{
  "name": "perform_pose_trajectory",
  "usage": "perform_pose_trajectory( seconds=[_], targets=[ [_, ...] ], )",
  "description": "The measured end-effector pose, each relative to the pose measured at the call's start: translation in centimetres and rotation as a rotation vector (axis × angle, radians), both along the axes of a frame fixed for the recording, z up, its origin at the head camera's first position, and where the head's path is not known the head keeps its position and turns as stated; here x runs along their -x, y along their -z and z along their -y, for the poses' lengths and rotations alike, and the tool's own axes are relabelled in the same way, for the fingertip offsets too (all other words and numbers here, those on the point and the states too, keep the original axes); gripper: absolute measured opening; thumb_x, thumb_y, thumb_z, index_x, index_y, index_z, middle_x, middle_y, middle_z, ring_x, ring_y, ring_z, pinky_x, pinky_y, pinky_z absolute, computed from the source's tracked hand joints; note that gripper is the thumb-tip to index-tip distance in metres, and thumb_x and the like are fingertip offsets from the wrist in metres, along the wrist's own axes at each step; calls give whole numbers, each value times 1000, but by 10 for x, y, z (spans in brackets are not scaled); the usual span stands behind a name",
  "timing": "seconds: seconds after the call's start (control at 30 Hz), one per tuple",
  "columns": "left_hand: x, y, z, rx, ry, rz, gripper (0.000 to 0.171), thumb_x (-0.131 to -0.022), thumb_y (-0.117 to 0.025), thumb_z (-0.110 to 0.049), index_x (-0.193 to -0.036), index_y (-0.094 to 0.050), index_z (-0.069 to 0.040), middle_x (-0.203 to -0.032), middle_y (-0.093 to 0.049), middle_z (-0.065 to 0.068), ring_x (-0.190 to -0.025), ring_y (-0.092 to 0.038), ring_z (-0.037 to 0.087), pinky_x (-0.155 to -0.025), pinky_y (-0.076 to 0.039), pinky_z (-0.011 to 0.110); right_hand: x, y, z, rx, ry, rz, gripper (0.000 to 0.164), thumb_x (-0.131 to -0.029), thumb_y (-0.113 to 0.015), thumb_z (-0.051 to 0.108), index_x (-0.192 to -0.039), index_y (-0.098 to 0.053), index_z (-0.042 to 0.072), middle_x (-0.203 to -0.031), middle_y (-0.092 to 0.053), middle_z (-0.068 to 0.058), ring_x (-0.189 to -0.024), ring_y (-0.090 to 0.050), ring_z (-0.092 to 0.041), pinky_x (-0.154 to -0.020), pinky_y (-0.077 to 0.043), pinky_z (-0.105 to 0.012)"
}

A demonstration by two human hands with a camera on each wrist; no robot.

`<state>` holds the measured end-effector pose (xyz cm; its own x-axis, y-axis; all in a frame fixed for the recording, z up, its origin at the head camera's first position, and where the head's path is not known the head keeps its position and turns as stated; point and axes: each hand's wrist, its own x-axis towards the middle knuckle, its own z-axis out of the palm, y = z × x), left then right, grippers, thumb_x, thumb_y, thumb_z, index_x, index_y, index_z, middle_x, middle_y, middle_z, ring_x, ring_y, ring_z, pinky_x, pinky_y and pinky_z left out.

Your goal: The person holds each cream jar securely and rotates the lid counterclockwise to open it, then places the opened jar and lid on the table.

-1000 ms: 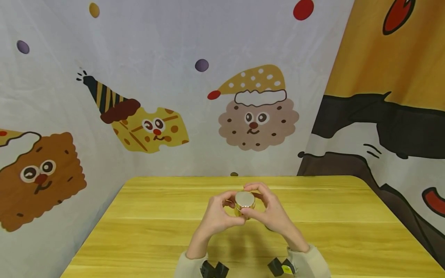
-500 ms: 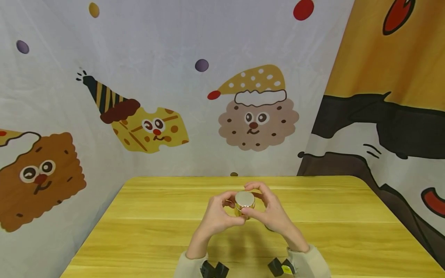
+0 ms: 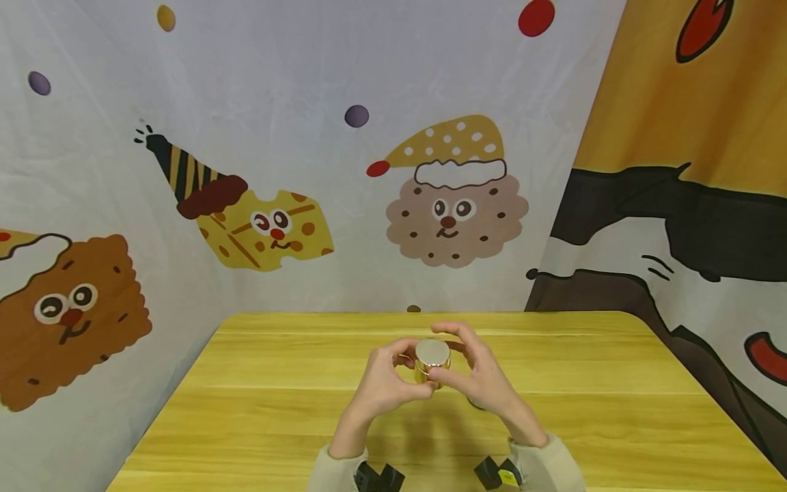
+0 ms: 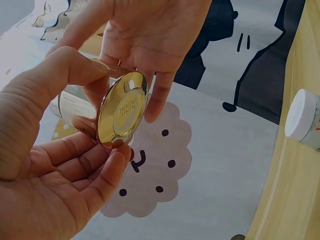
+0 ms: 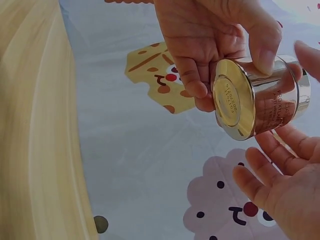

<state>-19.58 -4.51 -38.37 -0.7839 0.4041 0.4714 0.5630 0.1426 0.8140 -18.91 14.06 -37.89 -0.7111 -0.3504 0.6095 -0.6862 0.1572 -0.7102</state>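
Note:
A shiny gold cream jar (image 3: 432,355) with a flat, pale lid is held upright between my two hands over the table. My left hand (image 3: 386,379) grips its body from the left, with the thumb (image 5: 265,55) pressed on the wall. From the right, my right hand (image 3: 482,376) curls round it, thumb at the front near the lid seam and fingers at the far side. Its index finger (image 3: 451,328) stands raised off the lid. Printed digits mark the gold base (image 4: 125,110) in the left wrist view.
A container with a white lid (image 4: 300,117) is on the wooden table (image 3: 277,410); in the head view my right hand mostly hides it. Behind the table hangs a curtain (image 3: 295,82) printed with cartoon biscuits and cheese.
My right index finger has lifted slightly from the lid's far edge. The jar and my left hand stay almost in place.

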Motion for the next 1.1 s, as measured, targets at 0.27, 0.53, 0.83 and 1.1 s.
perform_pose_trajectory(
  seconds=[0.27, 0.53, 0.83, 1.1],
  targets=[
    [0, 0, 0, -3, 3, -5, 37, -69, -75, -6, -105, -66, -6, -85, -64, 1, -78, -56, 11, -72, -52, 34, 1, 0, -1, -11, -16, -5, 41, -80, -68, -4, -120, -59, 1, -121, -54, -12, -112, -50, -17, -93, -44, -32],
    [0, 1, -1, 3, -2, -8, 40, -67, -75, -5, -106, -66, -6, -85, -65, 0, -78, -56, 10, -72, -52, 28, 0, 0, -1, -27, -30, -28, 52, -82, -65, -3, -131, -48, -1, -126, -51, -12, -115, -48, -22, -94, -44, -33],
    [-1, 0, 0, 3, 0, -12, 39, -69, -75, -6, -107, -66, -8, -85, -64, 0, -78, -56, 10, -71, -50, 27, 0, 3, 0, 0, 19, 43, 43, -78, -71, -3, -116, -53, 2, -121, -52, -10, -115, -47, -19, -94, -43, -40],
    [1, 3, 0, -3, -2, -43, 37, -69, -74, -6, -105, -66, -4, -84, -64, 3, -75, -55, 10, -71, -52, 30, 1, 1, 0, -5, -37, -82, 45, -81, -63, -8, -125, -54, -4, -121, -52, -17, -110, -50, -18, -89, -46, -30]
  ],
)
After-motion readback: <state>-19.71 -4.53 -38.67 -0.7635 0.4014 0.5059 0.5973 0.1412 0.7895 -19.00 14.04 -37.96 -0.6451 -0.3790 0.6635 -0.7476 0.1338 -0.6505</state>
